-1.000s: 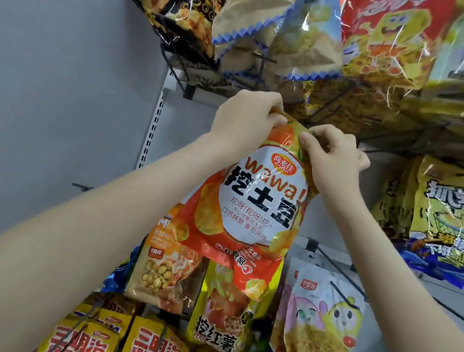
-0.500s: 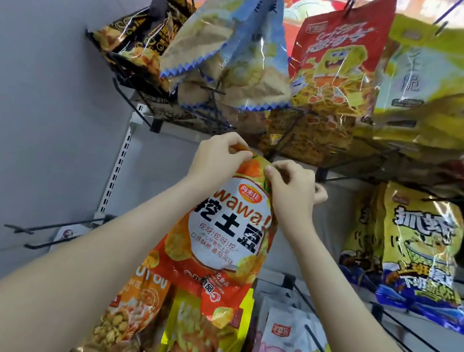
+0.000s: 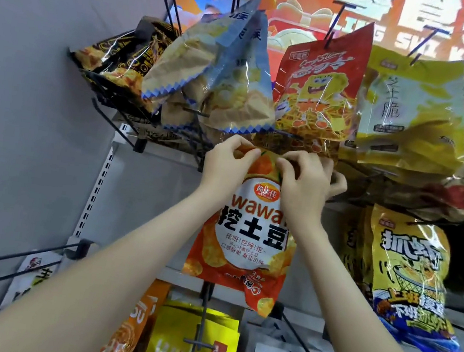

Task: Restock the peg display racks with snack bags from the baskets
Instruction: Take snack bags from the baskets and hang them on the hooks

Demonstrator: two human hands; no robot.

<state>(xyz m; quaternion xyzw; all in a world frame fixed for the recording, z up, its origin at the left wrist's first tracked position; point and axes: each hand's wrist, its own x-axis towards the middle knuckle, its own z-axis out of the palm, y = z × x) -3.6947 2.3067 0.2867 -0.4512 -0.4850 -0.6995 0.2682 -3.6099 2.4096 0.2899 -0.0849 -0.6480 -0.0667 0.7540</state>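
**Head view, looking up at the peg rack.**

**Centre of frame.** The orange snack bag hangs from my two hands just under the upper row of stock. Its top seam sits level with the bottom edges of the bags above.
- My left grip pinches the top seam near its left corner, fingers curled onto it.
- My right grip is clamped on the same seam toward its right, fingers folded over the edge.
- The peg meant to receive the bag is hidden behind my hands, so I cannot tell whether the hang hole has met its tip.

**Handling, as I judge it.** The bag looks light and air-puffed. Its thin glossy film gives under the fingers and would slip if squeezed at the belly, and the chips inside would crush. The flat sealed header is the only stiff part, so that is where to hold it. I would pinch on each side of the hang hole and keep the strip taut, so that the hole lies open to the peg. The body hangs free below, its bottom skewed toward the lower right.

**Surroundings.**
- Blue-edged kraft bags and a red bag hang directly above my hands, close enough to be nudged.
- A yellow bag hangs at right.
- Bare pegs jut out at lower left, beside the slotted upright.
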